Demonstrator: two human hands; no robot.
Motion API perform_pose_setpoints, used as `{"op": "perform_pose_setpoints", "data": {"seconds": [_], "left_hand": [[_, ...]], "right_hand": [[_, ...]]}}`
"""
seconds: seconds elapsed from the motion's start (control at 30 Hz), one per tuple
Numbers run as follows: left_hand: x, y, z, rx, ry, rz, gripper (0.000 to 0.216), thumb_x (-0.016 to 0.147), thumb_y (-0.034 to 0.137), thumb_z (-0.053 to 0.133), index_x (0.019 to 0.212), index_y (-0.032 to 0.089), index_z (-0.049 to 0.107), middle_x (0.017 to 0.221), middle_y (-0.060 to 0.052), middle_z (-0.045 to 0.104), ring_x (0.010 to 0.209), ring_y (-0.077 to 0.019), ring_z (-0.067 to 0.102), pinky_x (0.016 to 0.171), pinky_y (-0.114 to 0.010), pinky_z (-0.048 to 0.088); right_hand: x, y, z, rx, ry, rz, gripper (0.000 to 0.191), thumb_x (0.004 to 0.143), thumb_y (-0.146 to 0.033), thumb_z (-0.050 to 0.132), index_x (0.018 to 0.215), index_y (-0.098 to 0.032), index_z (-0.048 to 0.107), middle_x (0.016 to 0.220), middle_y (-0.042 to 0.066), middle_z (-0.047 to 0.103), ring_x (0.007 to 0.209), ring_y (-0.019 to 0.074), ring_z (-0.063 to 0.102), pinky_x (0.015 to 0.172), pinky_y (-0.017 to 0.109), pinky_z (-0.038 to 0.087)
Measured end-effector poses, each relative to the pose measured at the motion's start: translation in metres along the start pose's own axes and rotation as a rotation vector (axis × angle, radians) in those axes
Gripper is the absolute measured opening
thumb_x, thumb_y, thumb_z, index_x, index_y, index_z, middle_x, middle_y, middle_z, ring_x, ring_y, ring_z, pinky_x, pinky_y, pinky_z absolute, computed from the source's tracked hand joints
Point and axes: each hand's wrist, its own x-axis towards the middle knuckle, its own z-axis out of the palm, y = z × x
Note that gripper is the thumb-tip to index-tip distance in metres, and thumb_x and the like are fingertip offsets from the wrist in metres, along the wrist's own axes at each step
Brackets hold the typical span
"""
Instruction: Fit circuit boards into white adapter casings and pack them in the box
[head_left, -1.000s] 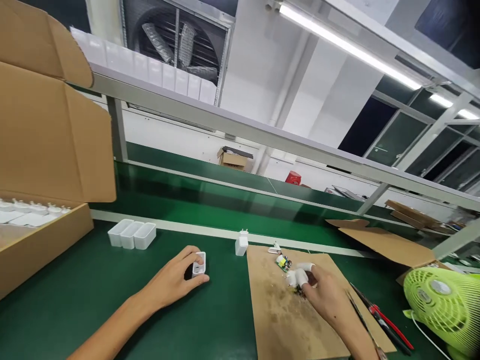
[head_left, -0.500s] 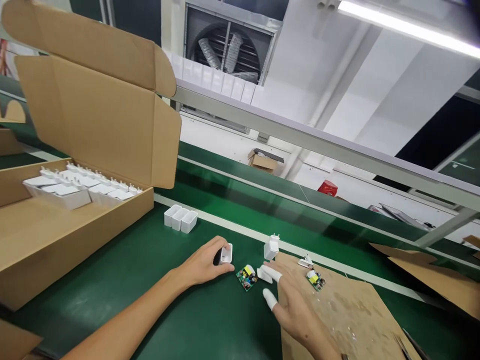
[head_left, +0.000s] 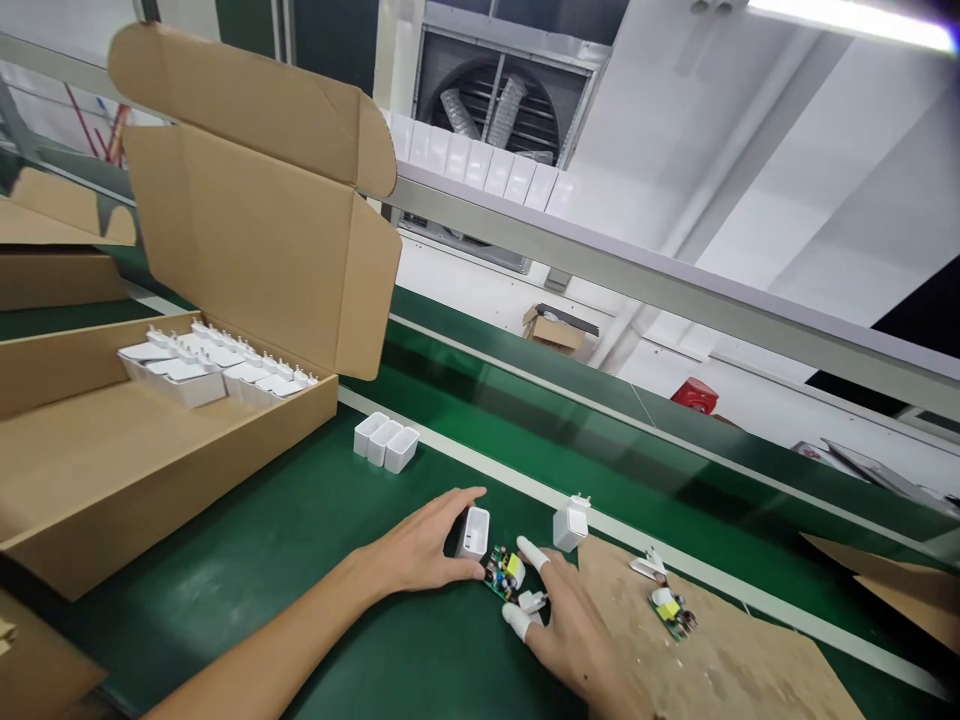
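A white open-topped charger housing (head_left: 475,532) stands on the green table between the spread thumb and fingers of my left hand (head_left: 427,548), which is open. Beside it lies a small circuit board (head_left: 502,572) with a yellow part, close to my left thumb tip. My right hand (head_left: 570,630) wears white finger cots on thumb and index finger; these are apart, on either side of a white plug cover (head_left: 531,602). I cannot tell whether they touch the cover. Behind my right hand stands a white charger (head_left: 571,524) with its prongs up.
Three empty housings (head_left: 385,442) stand in a row beyond my left hand. At left, an open cardboard box (head_left: 247,450) holds several white chargers. A cardboard sheet (head_left: 720,660) at right bears another circuit board (head_left: 671,612) and a white plug piece (head_left: 649,566).
My left hand has spread its fingers from the housing. My right hand has come around the plug cover, now lower and against the board. The view has shifted left.
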Motion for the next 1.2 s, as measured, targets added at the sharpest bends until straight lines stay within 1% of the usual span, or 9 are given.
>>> {"op": "perform_pose_setpoints", "data": {"seconds": [0.1, 0.2, 0.27, 0.37, 0.5, 0.6, 0.77, 0.97, 1.2], "left_hand": [[0.0, 0.002, -0.003, 0.004, -0.022, -0.001, 0.097, 0.076, 0.046, 0.088, 0.159, 0.035, 0.039, 0.14, -0.011, 0.062, 0.121, -0.0356, 0.066, 0.099, -0.046, 0.059], [0.002, 0.004, -0.003, -0.005, -0.046, -0.018, 0.101, 0.077, 0.045, 0.088, 0.161, 0.036, 0.033, 0.136, -0.01, 0.062, 0.118, -0.0344, 0.066, 0.098, -0.046, 0.059], [0.003, 0.002, 0.0, -0.017, -0.048, -0.047, 0.097, 0.08, 0.043, 0.085, 0.161, 0.035, 0.032, 0.137, -0.01, 0.062, 0.12, -0.0344, 0.066, 0.1, -0.047, 0.059], [0.004, -0.001, 0.008, -0.044, -0.049, -0.064, 0.09, 0.086, 0.036, 0.08, 0.161, 0.035, 0.03, 0.142, -0.01, 0.061, 0.128, -0.0345, 0.063, 0.109, -0.05, 0.054], [0.004, 0.004, 0.018, -0.056, -0.051, 0.037, 0.094, 0.089, 0.025, 0.076, 0.163, 0.04, 0.021, 0.147, -0.006, 0.059, 0.133, -0.0302, 0.06, 0.116, -0.05, 0.049], [0.003, 0.011, 0.023, -0.025, -0.029, 0.122, 0.088, 0.095, 0.024, 0.071, 0.163, 0.041, 0.017, 0.148, -0.006, 0.058, 0.137, -0.0298, 0.056, 0.117, -0.049, 0.049], [0.004, 0.014, 0.023, 0.016, -0.013, 0.187, 0.083, 0.1, 0.025, 0.066, 0.164, 0.038, 0.015, 0.15, -0.008, 0.057, 0.141, -0.0307, 0.051, 0.118, -0.051, 0.048], [0.004, 0.014, 0.023, 0.022, -0.012, 0.21, 0.081, 0.1, 0.02, 0.065, 0.163, 0.036, 0.018, 0.15, -0.01, 0.056, 0.14, -0.0311, 0.052, 0.117, -0.054, 0.049], [0.006, 0.019, 0.025, 0.046, -0.021, 0.261, 0.08, 0.1, 0.015, 0.062, 0.163, 0.035, 0.018, 0.147, -0.01, 0.056, 0.139, -0.0296, 0.05, 0.116, -0.052, 0.049]], "right_hand": [[-0.007, 0.006, 0.014, 0.073, 0.087, -0.007, 0.061, 0.092, -0.024, 0.056, 0.152, -0.027, 0.044, 0.138, 0.01, 0.061, 0.125, 0.032, 0.061, 0.107, 0.052, 0.055], [-0.006, 0.002, 0.016, 0.112, 0.181, -0.035, 0.06, 0.094, -0.022, 0.053, 0.152, -0.027, 0.041, 0.134, 0.011, 0.061, 0.121, 0.0301, 0.063, 0.101, 0.048, 0.059], [-0.005, -0.005, 0.008, 0.1, 0.27, -0.067, 0.057, 0.096, -0.023, 0.052, 0.152, -0.028, 0.04, 0.135, 0.011, 0.06, 0.12, 0.0299, 0.064, 0.098, 0.047, 0.061], [-0.005, -0.019, -0.01, 0.04, 0.407, -0.09, 0.053, 0.097, -0.027, 0.056, 0.149, -0.028, 0.044, 0.138, 0.011, 0.06, 0.124, 0.0335, 0.062, 0.1, 0.053, 0.06], [-0.007, -0.033, -0.02, 0.054, 0.503, -0.197, 0.053, 0.099, -0.024, 0.058, 0.149, -0.026, 0.042, 0.135, 0.013, 0.062, 0.127, 0.034, 0.061, 0.101, 0.053, 0.059], [-0.007, -0.032, -0.013, 0.052, 0.504, -0.258, 0.058, 0.098, -0.018, 0.057, 0.153, -0.024, 0.038, 0.136, 0.015, 0.06, 0.129, 0.0336, 0.058, 0.102, 0.054, 0.058], [-0.006, -0.029, -0.005, 0.045, 0.476, -0.251, 0.063, 0.097, -0.016, 0.056, 0.155, -0.024, 0.035, 0.139, 0.016, 0.058, 0.131, 0.0352, 0.057, 0.103, 0.055, 0.058], [-0.005, -0.034, -0.01, -0.006, 0.514, -0.315, 0.059, 0.097, -0.013, 0.054, 0.153, -0.018, 0.039, 0.133, 0.018, 0.062, 0.125, 0.0338, 0.06, 0.095, 0.051, 0.062], [-0.002, -0.039, -0.015, -0.122, 0.546, -0.365, 0.053, 0.094, -0.011, 0.054, 0.146, -0.011, 0.044, 0.128, 0.02, 0.064, 0.12, 0.0343, 0.063, 0.093, 0.051, 0.063]]}}
